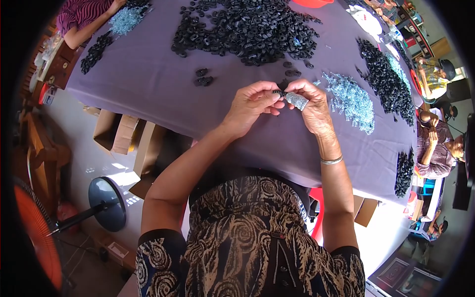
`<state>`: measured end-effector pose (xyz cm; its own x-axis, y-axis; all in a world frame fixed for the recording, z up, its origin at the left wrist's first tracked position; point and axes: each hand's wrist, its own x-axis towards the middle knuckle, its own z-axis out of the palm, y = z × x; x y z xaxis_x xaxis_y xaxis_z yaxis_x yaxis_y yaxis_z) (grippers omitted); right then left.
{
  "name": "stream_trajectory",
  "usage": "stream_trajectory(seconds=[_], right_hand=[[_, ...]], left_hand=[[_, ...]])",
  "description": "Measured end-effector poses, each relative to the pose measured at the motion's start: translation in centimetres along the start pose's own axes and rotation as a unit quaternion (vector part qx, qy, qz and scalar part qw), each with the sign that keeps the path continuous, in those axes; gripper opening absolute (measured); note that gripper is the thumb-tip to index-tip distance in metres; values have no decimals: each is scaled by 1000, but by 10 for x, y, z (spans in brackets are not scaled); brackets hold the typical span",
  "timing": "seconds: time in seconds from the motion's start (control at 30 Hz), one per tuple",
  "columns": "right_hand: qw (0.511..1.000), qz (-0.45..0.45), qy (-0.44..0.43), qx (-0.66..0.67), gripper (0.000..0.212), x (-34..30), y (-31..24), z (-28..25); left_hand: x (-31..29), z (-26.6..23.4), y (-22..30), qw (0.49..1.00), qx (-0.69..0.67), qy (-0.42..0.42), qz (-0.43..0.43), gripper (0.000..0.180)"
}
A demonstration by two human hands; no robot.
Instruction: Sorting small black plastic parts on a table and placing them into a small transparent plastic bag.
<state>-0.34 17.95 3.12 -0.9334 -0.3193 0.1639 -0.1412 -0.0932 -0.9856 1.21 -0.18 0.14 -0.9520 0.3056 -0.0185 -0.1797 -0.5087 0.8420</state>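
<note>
Though loose, springs (350,101) beside right hand (316,111)

On the purple-grey tablecloth (148,84) before me, I note black pieces (252,34) heaped far-centre; pale-blue coils (352,101) piled right.

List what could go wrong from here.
The black part is small and held at the fingertips of the left hand, so it might slip from that grip.

The right hand is close beside the pale-blue pile; a careless sweep could scatter its loose pieces.
</note>
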Motion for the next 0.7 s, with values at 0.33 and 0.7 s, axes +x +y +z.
stream_trajectory(seconds=[0.33,0.7], right_hand=[[994,27,-54,-96,9,5,-17,-4],[978,67,-127,-151,6,11,-29,-11]], left_hand=[[0,-1,-1,998,50,-24,-1,23],[-1,2,-2,995,87,-45,-7,24]])
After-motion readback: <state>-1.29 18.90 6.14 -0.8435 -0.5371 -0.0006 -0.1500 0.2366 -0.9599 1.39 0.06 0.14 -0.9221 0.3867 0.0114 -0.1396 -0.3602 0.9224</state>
